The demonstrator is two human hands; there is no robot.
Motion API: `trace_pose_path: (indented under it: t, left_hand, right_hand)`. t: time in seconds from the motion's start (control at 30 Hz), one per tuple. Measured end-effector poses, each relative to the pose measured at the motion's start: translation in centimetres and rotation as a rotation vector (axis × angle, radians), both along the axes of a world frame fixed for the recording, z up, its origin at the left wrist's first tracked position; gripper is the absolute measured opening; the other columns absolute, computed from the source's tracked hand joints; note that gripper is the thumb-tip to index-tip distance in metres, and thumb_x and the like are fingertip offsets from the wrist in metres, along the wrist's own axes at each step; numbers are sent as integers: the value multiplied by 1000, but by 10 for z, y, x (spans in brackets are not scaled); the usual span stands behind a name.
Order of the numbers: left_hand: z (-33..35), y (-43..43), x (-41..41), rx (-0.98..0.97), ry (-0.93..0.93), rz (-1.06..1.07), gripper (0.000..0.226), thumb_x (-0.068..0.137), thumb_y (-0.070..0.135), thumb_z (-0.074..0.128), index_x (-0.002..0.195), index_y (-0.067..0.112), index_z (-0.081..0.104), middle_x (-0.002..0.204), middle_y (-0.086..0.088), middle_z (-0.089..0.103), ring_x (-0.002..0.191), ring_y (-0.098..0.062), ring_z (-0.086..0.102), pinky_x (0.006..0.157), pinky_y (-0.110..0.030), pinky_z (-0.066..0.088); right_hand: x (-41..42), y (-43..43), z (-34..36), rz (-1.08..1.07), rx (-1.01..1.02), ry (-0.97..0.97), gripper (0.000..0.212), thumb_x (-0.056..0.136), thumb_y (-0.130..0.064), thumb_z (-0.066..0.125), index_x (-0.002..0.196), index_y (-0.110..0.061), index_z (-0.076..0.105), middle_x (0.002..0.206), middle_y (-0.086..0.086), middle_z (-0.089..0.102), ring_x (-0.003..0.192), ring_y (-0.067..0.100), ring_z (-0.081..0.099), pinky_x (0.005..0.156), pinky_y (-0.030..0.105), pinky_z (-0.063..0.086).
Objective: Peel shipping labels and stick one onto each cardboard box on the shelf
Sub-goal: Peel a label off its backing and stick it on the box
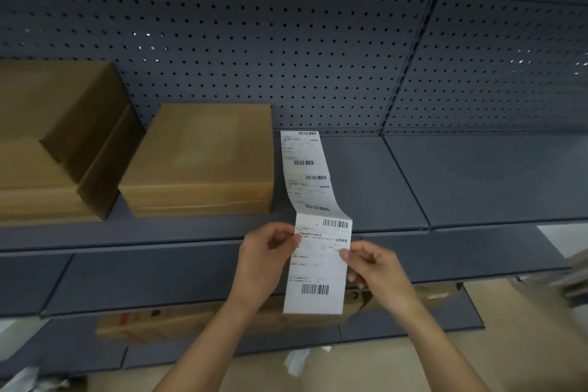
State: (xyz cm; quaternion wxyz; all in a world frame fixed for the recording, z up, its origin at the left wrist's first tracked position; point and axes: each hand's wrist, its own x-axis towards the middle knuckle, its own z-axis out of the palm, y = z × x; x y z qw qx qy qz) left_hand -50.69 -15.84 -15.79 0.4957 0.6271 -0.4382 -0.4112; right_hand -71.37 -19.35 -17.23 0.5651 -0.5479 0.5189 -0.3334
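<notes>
While the left hand [267,251] and right hand [369,267] pinch opposite edges of the label strip [318,232], its long axis running away toward the shelf [477,181], the nearest cardboard box [203,159] lies up-left of the strip, closer to the left hand.

Setting: stockroom or shop backroom, used for packing and shipping. Evidence: dark grey metal shelving [477,181] in tiers, backed by perforated pegboard [286,41] across 12 o'clock, with a slotted upright [410,79] at 1 o'clock dividing two bays. Plain cardboard boxes [200,159] stand on the shelf at 10 o'clock; a printed carton [165,325] sits on a lower tier at 7 o'clock. A strip of barcoded labels [318,232] at centre. Paper scraps [296,360] on the pale floor at 6 o'clock.
</notes>
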Motion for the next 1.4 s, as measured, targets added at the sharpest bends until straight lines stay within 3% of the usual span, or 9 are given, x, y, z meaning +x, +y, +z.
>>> trace_pose_path:
  t: [0.17, 0.27, 0.37, 0.5, 0.77, 0.93, 1.03, 1.27, 1.4]
  left_hand:
    - [1, -8, 2, -1, 5, -63, 11, 91, 8, 68, 97, 14, 75, 90, 4, 77, 86, -11, 73, 77, -28, 59]
    - [4, -10, 2, -28, 28, -121, 18, 93, 6, 65, 98, 19, 75, 92, 5, 77, 88, -10, 73, 76, -27, 58]
    - [5, -12, 1, -71, 44, -158, 22, 93, 4, 63, 98, 22, 74, 93, 3, 77, 89, -14, 73, 77, -31, 59]
    - [7, -14, -1, -134, -63, -185, 23, 94, 4, 61, 101, 22, 74, 93, 10, 76, 89, -7, 71, 79, -25, 56]
    - [1, -18, 5, -244, -369, -221, 24, 96, 11, 60, 110, 25, 72, 98, 8, 65, 93, -3, 63, 77, -20, 52]
    - [2, -19, 2, -240, -343, -213, 25, 96, 9, 60, 110, 26, 73, 98, 6, 65, 92, -2, 62, 73, -16, 51]
    - [3, -20, 1, -253, -333, -205, 27, 96, 8, 59, 110, 27, 72, 98, 7, 64, 93, -2, 62, 73, -14, 49]
    - [1, -22, 0, -329, -414, -213, 29, 95, 3, 60, 112, 23, 73, 100, 5, 62, 97, -3, 60, 81, -26, 54]
    - [3, -22, -2, -313, -389, -194, 30, 94, 3, 61, 110, 25, 74, 99, 6, 64, 95, -3, 62, 80, -23, 55]
  right_hand:
    - [7, -7, 13, -263, -407, 335, 14, 87, -24, 74, 99, -26, 68, 86, -12, 68, 78, 3, 63, 67, 11, 47]
    - [20, -14, 28, -147, -568, 330, 15, 88, -17, 73, 103, -18, 70, 98, -10, 62, 85, 0, 60, 69, 7, 45]
    - [32, -22, 36, 20, -601, 352, 21, 90, -20, 71, 111, -20, 71, 111, -12, 59, 101, 0, 57, 82, 9, 46]
    - [41, -30, 39, 118, -657, 385, 24, 90, -21, 70, 113, -24, 71, 111, -14, 61, 111, 6, 53, 94, 16, 43]
    - [38, -35, 39, 194, -502, 293, 17, 91, -17, 70, 106, -24, 71, 105, -15, 61, 100, 0, 56, 83, 13, 44]
    - [39, -32, 38, 133, -509, 268, 15, 90, -17, 71, 104, -23, 72, 103, -15, 64, 99, 3, 59, 83, 21, 52]
    - [39, -31, 37, 117, -511, 257, 13, 89, -17, 72, 102, -20, 72, 102, -16, 64, 98, 2, 60, 79, 18, 52]
    - [38, -30, 39, 128, -441, 229, 9, 89, -17, 72, 95, -24, 73, 93, -14, 65, 89, 4, 60, 76, 15, 47]
    - [39, -28, 39, 101, -450, 238, 8, 89, -18, 72, 95, -25, 73, 93, -16, 66, 88, 2, 60, 74, 14, 47]
